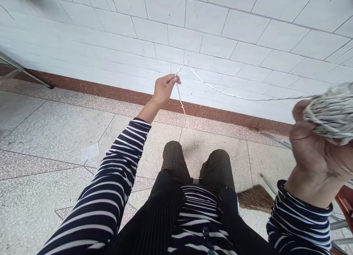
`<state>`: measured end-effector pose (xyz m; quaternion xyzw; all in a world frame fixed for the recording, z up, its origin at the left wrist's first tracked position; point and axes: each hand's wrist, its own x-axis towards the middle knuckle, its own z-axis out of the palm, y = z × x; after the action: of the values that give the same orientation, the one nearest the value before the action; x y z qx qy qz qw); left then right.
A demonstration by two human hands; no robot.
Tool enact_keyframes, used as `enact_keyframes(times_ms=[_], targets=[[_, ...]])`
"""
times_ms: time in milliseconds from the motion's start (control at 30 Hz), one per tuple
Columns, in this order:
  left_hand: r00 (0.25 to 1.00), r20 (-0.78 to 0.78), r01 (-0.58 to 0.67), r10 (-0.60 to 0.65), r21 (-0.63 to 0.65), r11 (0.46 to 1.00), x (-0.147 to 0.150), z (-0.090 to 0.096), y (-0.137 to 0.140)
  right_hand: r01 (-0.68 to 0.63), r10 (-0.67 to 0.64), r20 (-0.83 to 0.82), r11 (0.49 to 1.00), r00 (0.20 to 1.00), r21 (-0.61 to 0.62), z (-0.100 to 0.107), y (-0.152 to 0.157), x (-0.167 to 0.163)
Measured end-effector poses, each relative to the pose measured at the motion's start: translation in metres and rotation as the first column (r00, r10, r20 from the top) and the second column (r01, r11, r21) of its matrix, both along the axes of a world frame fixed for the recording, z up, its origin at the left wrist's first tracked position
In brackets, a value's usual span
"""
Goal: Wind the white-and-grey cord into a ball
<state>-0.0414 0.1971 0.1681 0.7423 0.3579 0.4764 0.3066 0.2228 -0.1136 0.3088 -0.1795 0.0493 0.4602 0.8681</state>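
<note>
My left hand (166, 87) pinches a thin white twisted cord (212, 87) between thumb and fingertips, in front of the tiled wall. A short end of the cord dangles below the fingers, with a small knot or kink in it. Just past the fingers the cord peaks, then sags and runs right to a large ball of cord (332, 113). My right hand (317, 152) holds that ball up at the right edge, palm towards me, fingers partly hidden behind it. The right side of the ball is cut off by the frame.
A white tiled wall (220, 38) with a red-brown skirting (110, 95) stands ahead. On the speckled floor, a straw broom (256, 198) lies right of my legs. A metal leg (26, 71) juts in at left. Red and metal furniture parts (344, 203) show at lower right.
</note>
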Motion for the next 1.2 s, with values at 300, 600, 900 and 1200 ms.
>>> enact_keyframes(times_ms=[300,600,900,1200], targets=[[0.868,-0.456,0.009,-0.197,-0.383,0.924,0.043,-0.122,-0.053,-0.122,0.277,0.599,0.950,0.751,-0.286,-0.060,0.013,-0.011],[0.912,0.051,0.387,-0.406,-0.430,0.815,0.094,-0.148,-0.179,-0.343,0.621,0.417,0.749,0.664,-0.567,-0.160,0.024,-0.037],[0.890,-0.110,0.327,-0.442,-0.522,0.788,0.084,-0.169,-0.226,-0.409,0.652,0.295,0.702,0.698,-0.584,-0.195,-0.007,-0.039],[0.726,-0.501,0.198,-0.472,-0.505,0.840,0.037,-0.191,-0.251,-0.486,0.671,0.208,0.684,0.712,-0.543,-0.224,-0.029,-0.025]])
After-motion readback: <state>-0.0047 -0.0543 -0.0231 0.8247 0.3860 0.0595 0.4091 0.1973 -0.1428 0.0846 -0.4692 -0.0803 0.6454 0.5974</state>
